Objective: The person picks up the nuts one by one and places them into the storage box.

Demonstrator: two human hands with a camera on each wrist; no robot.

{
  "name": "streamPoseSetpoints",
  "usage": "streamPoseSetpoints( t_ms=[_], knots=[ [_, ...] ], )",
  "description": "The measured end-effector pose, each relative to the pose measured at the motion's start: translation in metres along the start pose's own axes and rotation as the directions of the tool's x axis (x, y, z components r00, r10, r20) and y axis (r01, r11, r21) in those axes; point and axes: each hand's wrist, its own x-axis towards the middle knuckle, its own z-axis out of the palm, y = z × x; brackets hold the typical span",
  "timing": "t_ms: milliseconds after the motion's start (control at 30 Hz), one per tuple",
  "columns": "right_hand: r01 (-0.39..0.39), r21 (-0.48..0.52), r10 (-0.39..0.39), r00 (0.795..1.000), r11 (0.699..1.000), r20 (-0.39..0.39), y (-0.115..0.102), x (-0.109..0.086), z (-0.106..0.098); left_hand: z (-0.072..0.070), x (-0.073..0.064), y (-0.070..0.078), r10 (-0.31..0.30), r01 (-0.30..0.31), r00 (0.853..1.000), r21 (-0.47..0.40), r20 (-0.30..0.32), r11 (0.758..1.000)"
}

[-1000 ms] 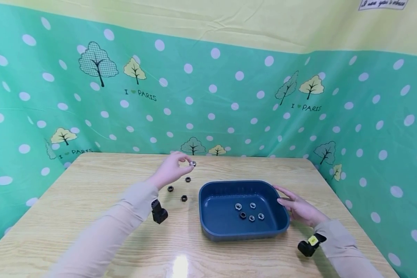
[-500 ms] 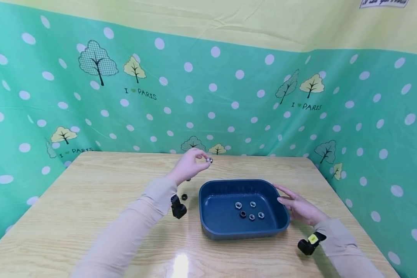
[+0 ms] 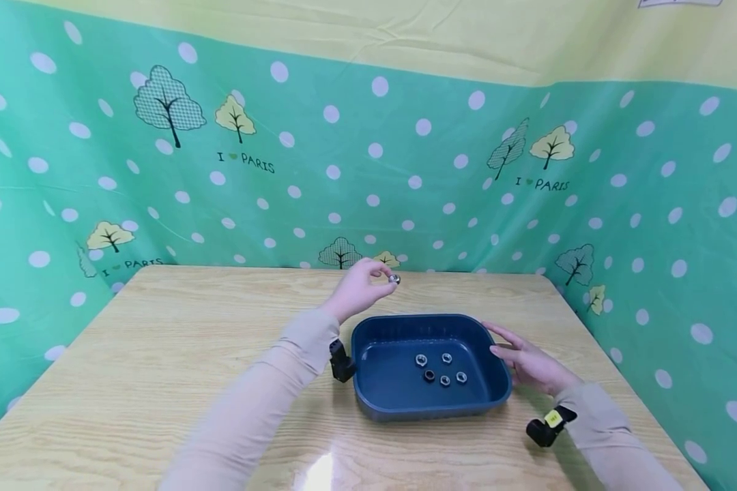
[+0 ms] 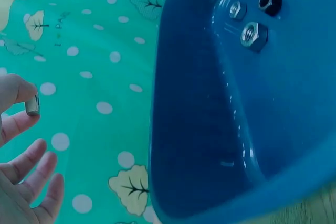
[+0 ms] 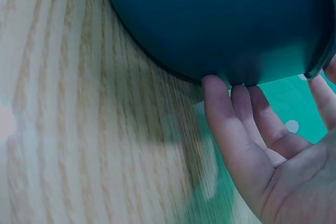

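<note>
At the pinched thumb and forefinger of your left hand [image 3: 357, 285] is a silvery hex nut [image 3: 394, 279]; those two tips meet around it, while your other fingers spread loosely below. From that hand, the blue rounded-corner tray [image 3: 430, 414] lies toward you and to the right, its long axis running left to right. Its far rim is the edge that matters: seen from your head, the nut sits beyond it, outside the opening, though its height above the rim cannot be told.

Your right hand [image 3: 531, 368] is at the tray's right end, fingers spread and gently bent, tips touching the outer wall, with no nut in them. Your left hand is the nearer one to the far-left corner. On the tray floor, from the middle toward your right hand, lie four silvery nuts [image 3: 421, 360] and one dark nut [image 3: 428, 376], so room looks widest over the part on your left hand's side.

Below your left wrist, the black wrist camera [image 3: 342, 363] overlaps the left rim in view; contact cannot be told. Polka-dot cloth [image 3: 252, 235] hangs beyond the tabletop [image 3: 190, 341], behind that hand.
</note>
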Motion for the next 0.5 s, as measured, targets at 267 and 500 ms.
streamPoseSetpoints(
  t_ms=[267, 500],
  knots=[
    [-0.004, -0.001, 0.004, 1.000, 1.000, -0.001, 0.000, 0.001, 0.000, 0.013, 0.003, 0.004, -0.006, 0.006, 1.000, -0.029, 0.020, 1.000],
    [0.002, -0.008, -0.002, 1.000, 1.000, -0.001, 0.000, 0.000, 0.001, 0.023, 0.005, 0.004, -0.015, 0.017, 0.999, -0.066, 0.036, 0.998]
  ],
)
